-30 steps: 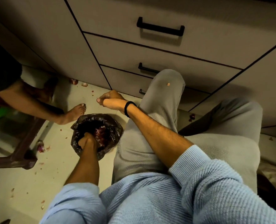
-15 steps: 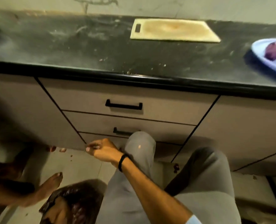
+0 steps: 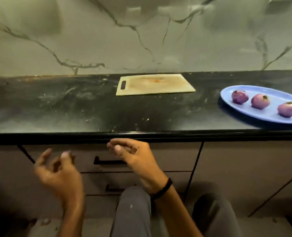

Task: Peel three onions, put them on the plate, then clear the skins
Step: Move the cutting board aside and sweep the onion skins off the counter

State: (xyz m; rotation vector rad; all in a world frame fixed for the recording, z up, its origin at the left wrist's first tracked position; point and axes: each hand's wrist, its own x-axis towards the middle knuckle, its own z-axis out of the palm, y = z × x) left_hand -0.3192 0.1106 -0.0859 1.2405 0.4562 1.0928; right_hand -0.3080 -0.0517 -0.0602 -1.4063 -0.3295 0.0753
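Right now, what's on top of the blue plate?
Three peeled purple onions sit in a row on the blue plate, apart from each other. The plate's right end runs out of the picture, so anything there can't be seen.

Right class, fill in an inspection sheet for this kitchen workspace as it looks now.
Surface: black countertop, dusty streaks.
Job's things: three peeled onions on the blue plate, far right.
Clutter: cutting board, bare; pale flecks near the front edge.
Hands: left hand and right hand below the counter edge, fingers loosely curled; contents unclear.
Cables: nothing seen.
Surroundings: marbled wall; drawers with black handles.
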